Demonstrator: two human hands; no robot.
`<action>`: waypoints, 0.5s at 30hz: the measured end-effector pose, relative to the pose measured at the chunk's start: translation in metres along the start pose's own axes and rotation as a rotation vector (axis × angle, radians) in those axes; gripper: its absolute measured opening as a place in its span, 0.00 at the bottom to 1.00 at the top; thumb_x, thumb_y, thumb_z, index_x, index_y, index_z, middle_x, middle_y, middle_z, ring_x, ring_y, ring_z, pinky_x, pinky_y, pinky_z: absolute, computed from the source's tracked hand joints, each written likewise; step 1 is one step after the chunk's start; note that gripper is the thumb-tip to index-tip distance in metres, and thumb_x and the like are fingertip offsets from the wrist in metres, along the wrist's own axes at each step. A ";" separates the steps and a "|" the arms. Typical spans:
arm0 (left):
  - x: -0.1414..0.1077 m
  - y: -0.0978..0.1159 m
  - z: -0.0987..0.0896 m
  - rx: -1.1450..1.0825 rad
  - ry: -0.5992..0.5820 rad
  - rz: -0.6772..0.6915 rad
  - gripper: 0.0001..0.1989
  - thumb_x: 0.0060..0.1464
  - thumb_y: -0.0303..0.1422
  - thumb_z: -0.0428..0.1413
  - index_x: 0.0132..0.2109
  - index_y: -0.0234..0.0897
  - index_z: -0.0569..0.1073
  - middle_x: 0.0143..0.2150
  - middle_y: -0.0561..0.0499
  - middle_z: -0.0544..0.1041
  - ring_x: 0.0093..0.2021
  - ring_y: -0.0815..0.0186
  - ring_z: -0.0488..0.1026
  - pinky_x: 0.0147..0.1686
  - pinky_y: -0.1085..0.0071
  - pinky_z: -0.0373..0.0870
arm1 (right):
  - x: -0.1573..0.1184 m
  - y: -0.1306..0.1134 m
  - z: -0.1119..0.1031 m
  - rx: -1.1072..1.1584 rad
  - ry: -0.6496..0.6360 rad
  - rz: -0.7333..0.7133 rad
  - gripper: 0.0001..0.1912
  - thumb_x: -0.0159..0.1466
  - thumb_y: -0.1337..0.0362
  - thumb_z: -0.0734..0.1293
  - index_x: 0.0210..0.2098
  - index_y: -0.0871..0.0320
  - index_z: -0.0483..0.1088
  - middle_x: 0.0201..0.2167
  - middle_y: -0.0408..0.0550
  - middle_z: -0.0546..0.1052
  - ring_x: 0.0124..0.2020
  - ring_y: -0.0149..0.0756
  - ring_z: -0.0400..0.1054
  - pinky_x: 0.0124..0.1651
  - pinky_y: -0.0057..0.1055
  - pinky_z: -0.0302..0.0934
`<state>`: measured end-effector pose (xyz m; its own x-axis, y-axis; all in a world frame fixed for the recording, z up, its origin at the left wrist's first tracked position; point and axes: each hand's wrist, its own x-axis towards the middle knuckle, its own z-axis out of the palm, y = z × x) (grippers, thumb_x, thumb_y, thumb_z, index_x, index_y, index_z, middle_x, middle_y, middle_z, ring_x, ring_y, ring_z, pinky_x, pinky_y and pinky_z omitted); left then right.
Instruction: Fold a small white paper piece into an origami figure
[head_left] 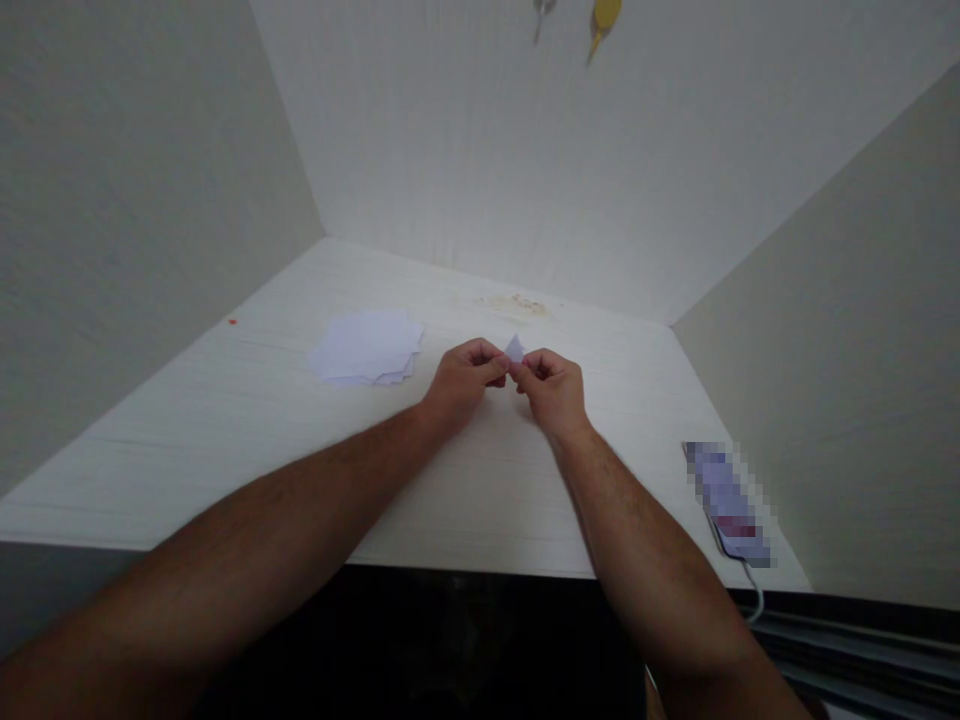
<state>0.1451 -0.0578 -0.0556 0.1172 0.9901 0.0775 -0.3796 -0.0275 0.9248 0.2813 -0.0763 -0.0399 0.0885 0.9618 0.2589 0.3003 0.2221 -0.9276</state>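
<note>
A small folded piece of white paper (514, 348) is pinched between my two hands, its pointed tip facing away from me. My left hand (470, 375) grips its left side with thumb and fingers pressed together. On the other side, my right hand (550, 385) pinches it in the same way. Fingers cover the lower part of the paper. Both hands are just above the white tabletop (465, 500). To the left of my left hand lies a loose stack of white paper sheets (367, 345).
A phone (726, 505), blurred out, lies at the right with a white cable (756, 595) running over the front edge. Pale walls enclose the table's back and sides. A tiny red bit (232, 322) lies at the left; brownish stains (521, 304) mark the back.
</note>
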 end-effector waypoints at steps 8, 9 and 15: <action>-0.001 0.010 -0.001 0.009 -0.054 -0.034 0.13 0.50 0.42 0.61 0.30 0.34 0.74 0.25 0.50 0.75 0.26 0.68 0.72 0.28 0.69 0.70 | 0.004 0.001 0.001 0.058 0.022 0.025 0.09 0.53 0.58 0.71 0.27 0.58 0.72 0.18 0.40 0.72 0.20 0.27 0.62 0.24 0.26 0.56; -0.001 0.011 -0.001 0.011 -0.061 -0.042 0.14 0.50 0.42 0.61 0.30 0.35 0.74 0.26 0.49 0.76 0.26 0.67 0.73 0.28 0.69 0.70 | 0.004 0.002 0.001 0.054 0.018 0.008 0.09 0.54 0.59 0.71 0.28 0.58 0.73 0.19 0.40 0.72 0.21 0.27 0.63 0.25 0.26 0.57; -0.001 0.010 -0.004 0.041 -0.080 -0.002 0.13 0.44 0.39 0.66 0.31 0.34 0.75 0.28 0.50 0.77 0.26 0.69 0.73 0.31 0.69 0.72 | 0.006 0.013 0.001 0.110 0.015 -0.039 0.12 0.55 0.56 0.71 0.35 0.57 0.74 0.24 0.42 0.75 0.24 0.28 0.67 0.29 0.28 0.63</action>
<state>0.1378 -0.0582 -0.0476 0.1913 0.9761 0.1033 -0.3415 -0.0324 0.9393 0.2847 -0.0675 -0.0507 0.0935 0.9499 0.2984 0.1975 0.2760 -0.9406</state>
